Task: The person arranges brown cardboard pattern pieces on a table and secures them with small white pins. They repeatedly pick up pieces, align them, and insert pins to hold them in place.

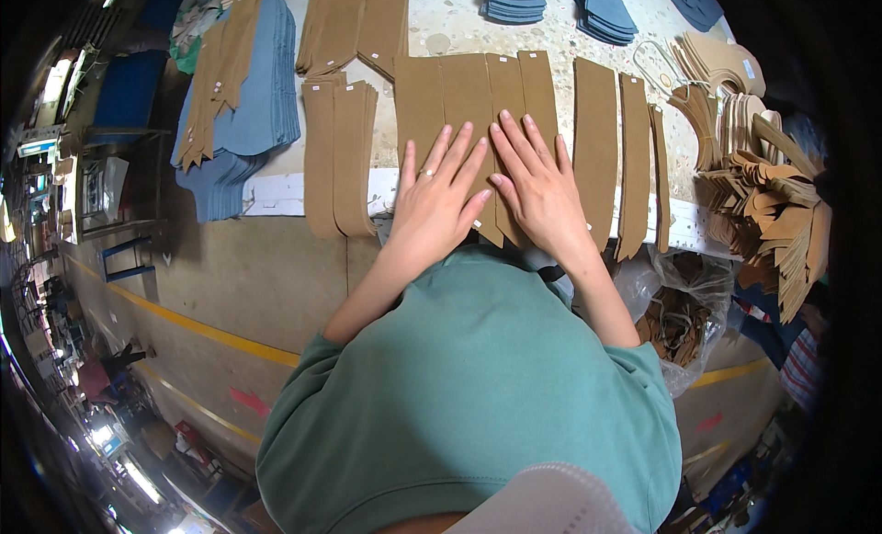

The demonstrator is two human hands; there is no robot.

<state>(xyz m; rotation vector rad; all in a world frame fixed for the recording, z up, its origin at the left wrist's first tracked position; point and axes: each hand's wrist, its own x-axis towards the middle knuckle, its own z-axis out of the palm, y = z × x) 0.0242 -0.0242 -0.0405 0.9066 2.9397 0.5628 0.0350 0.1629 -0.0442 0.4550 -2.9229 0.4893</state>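
My left hand lies flat with fingers spread on brown cut fabric panels laid edge to edge at the front of the table. Beside it my right hand rests palm down on the same panels, its fingers stretched out. A ring shows on a finger of the left hand. Small white tags sit on the panels' upper edges. Just right of my hands lie narrow brown strips, also tagged. To the left, long brown pieces hang over the table's front edge. The panels' lower ends are partly hidden by my hands.
Blue fabric stacks topped with brown pieces stand at the left; more blue stacks lie at the back of the speckled table. Bundled tan and brown pieces crowd the right end. Below hangs a clear plastic bag holding brown pieces.
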